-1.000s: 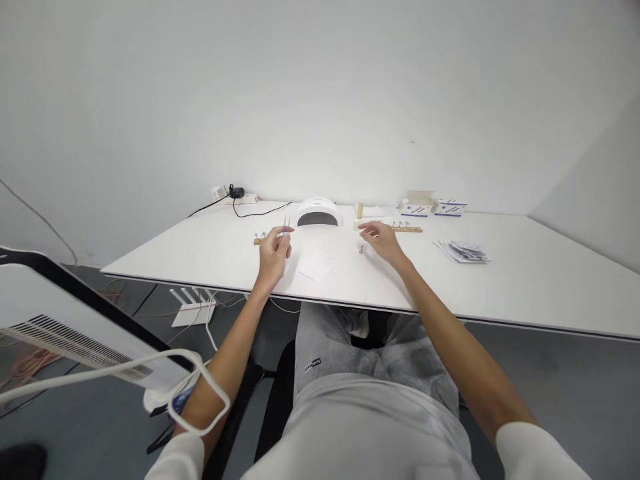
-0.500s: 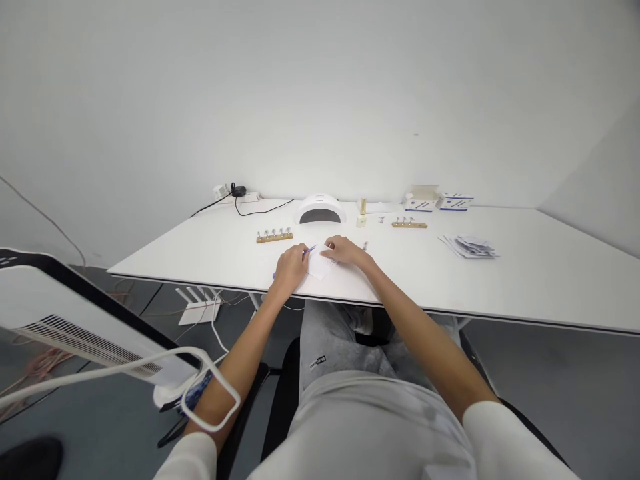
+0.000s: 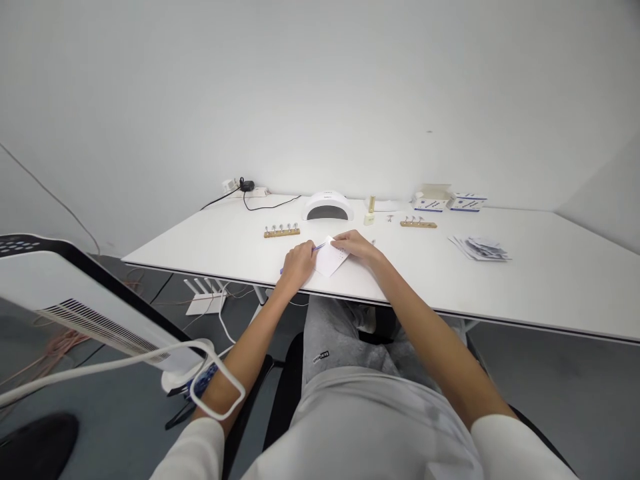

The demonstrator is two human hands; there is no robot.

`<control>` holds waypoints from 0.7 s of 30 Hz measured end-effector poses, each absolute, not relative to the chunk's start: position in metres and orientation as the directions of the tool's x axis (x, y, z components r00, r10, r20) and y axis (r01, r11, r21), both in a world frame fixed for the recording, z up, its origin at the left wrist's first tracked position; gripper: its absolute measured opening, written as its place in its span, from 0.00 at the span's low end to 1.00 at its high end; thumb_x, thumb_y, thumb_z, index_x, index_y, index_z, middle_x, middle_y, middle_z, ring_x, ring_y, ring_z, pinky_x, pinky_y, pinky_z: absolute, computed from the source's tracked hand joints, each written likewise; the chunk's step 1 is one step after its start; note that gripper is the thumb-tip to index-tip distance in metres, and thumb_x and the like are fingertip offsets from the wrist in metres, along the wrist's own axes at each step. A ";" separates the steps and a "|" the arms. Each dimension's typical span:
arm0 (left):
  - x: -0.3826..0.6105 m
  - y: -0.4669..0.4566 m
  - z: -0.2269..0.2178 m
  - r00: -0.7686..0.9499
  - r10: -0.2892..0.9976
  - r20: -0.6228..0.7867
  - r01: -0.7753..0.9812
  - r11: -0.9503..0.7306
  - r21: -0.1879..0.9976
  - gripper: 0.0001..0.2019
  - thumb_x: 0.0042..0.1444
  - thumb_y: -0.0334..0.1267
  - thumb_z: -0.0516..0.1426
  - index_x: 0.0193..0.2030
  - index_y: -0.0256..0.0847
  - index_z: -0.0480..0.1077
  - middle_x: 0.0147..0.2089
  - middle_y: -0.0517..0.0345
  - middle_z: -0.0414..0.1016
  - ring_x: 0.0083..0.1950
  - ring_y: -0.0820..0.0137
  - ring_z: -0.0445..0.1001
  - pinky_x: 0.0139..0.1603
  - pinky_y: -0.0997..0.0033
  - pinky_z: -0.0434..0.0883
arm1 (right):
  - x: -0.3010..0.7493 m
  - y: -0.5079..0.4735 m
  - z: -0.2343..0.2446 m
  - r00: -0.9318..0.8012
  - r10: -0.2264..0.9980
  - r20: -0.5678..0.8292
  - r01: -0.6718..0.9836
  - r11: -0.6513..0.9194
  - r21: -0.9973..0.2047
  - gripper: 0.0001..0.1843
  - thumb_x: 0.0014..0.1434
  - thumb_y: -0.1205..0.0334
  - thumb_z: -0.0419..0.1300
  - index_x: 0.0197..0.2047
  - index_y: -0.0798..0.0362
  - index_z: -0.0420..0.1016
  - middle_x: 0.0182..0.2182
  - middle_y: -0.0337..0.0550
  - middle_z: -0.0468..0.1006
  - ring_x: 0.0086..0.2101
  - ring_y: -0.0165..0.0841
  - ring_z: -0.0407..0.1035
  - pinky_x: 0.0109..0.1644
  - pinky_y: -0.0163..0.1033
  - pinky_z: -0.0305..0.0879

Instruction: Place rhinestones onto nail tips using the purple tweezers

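Observation:
My left hand (image 3: 298,261) rests on the near edge of the white table (image 3: 525,273) and is closed on thin purple tweezers (image 3: 318,248), whose tip points at a small white sheet (image 3: 331,261). My right hand (image 3: 357,245) lies on the far side of that sheet, its fingers pinching the sheet's upper edge. A wooden strip (image 3: 282,231) with several small upright pieces stands just beyond my left hand.
A white dome-shaped lamp (image 3: 327,206) sits at the back with a small bottle (image 3: 371,208) and a second wooden strip (image 3: 418,223) to its right. Small boxes (image 3: 447,201) and a pile of packets (image 3: 479,248) lie farther right. A white appliance (image 3: 75,300) stands at my left.
My left hand came down from the wooden strip to the sheet with the tweezers. My right hand moved left from the far strip onto the sheet and took hold of its edge.

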State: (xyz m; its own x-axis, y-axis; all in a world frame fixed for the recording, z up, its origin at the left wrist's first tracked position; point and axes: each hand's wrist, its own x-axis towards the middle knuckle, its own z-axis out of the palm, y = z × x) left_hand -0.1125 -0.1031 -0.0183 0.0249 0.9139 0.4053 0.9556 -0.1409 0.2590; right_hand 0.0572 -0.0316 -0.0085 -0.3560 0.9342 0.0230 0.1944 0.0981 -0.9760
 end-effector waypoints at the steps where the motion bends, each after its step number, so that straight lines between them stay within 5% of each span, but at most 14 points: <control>1: -0.112 -0.103 -0.018 0.025 0.914 0.405 0.956 -0.141 0.258 0.08 0.62 0.38 0.51 0.40 0.41 0.70 0.39 0.49 0.77 0.40 0.61 0.74 0.37 0.67 0.64 | 0.057 -0.032 -0.008 -0.361 0.933 0.019 0.193 0.095 -0.977 0.04 0.50 0.68 0.63 0.29 0.59 0.80 0.24 0.44 0.78 0.26 0.29 0.68 0.29 0.32 0.61; 21: -0.111 -0.105 -0.015 0.027 0.920 0.391 0.957 -0.137 0.255 0.08 0.63 0.38 0.50 0.39 0.41 0.69 0.39 0.48 0.77 0.40 0.60 0.74 0.36 0.66 0.63 | 0.058 -0.034 -0.006 -0.391 0.921 0.006 0.184 0.085 -0.979 0.04 0.50 0.69 0.63 0.30 0.59 0.80 0.24 0.42 0.78 0.25 0.28 0.66 0.29 0.32 0.60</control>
State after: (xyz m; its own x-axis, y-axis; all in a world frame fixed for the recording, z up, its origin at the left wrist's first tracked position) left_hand -0.1107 -0.1046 -0.0154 0.0272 0.9200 0.3909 0.9572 -0.1367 0.2551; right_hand 0.0577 -0.0336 -0.0064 -0.3905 0.9206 0.0063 0.1843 0.0849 -0.9792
